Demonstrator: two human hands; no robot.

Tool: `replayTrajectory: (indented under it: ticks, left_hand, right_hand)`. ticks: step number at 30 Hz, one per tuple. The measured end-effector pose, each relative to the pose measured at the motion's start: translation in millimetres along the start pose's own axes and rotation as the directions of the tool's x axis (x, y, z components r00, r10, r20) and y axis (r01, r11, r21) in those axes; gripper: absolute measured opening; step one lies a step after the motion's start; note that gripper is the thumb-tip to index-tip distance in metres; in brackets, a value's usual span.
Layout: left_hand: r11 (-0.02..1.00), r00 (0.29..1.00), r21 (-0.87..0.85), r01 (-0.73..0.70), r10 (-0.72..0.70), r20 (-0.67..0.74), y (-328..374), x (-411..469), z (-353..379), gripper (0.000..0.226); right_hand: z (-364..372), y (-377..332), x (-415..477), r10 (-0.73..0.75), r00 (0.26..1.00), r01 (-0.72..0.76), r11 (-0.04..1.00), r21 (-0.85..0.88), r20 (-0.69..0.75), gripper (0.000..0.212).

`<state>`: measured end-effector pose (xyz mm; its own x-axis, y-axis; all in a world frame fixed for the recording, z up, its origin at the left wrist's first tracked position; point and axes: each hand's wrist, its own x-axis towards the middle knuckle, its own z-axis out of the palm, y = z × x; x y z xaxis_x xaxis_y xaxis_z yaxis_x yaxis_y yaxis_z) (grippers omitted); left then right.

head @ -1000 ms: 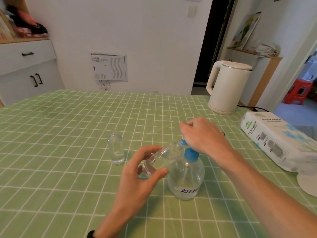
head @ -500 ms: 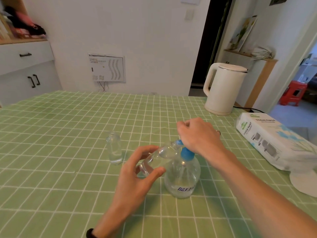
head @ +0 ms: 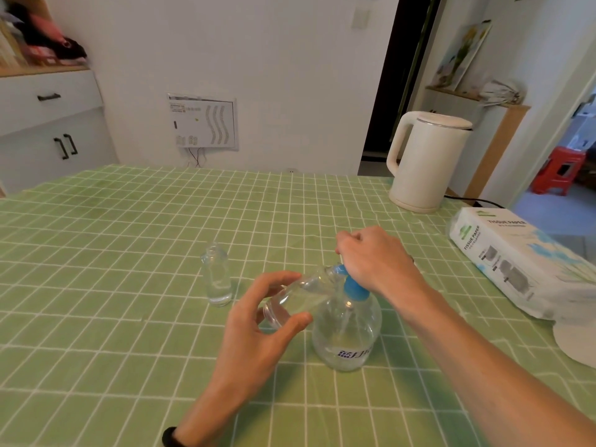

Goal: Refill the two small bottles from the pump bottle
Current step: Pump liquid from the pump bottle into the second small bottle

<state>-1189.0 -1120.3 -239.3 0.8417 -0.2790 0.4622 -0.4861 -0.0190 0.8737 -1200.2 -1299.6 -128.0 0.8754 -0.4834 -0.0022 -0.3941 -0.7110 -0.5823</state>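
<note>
A round clear pump bottle (head: 346,333) with a blue pump stands on the green checked tablecloth (head: 129,237). My right hand (head: 374,258) lies over the pump head, fingers curled round it. My left hand (head: 258,324) grips a small clear bottle (head: 296,296) tilted on its side, its mouth up against the blue spout. A second small clear bottle (head: 216,274) stands upright and uncapped to the left, apart from both hands, with a little liquid at its bottom.
A cream electric kettle (head: 425,159) stands at the back right with its cord trailing. A pack of tissue paper (head: 516,262) lies along the right edge, a white round object (head: 574,340) below it. White cabinets (head: 48,124) stand beyond the far left.
Both hands and the bottles keep the same pose; only the camera view shifts slightly. No clear movement of the pump shows.
</note>
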Motion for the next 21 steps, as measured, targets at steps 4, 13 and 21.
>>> replayTrajectory:
  ticks: [4,13,21]
  left_hand:
    - [1.0,1.0,0.002,-0.016,0.016,0.0,2.3,-0.5,1.5,0.042]
    - [1.0,1.0,0.0,-0.011,0.011,-0.001,-0.6,0.2,1.0,0.042]
    - [1.0,1.0,-0.004,0.011,-0.011,0.0,2.1,-0.9,0.9,0.042]
  right_hand:
    - [-4.7,-1.1,2.3,-0.033,0.998,0.035,0.999,0.026,-0.046,0.052]
    - [-3.5,-4.5,-0.3,0.023,0.999,-0.026,0.996,0.085,0.037,0.048]
    - [-0.9,0.5,4.2,0.023,0.999,-0.026,0.998,0.064,0.046,0.048]
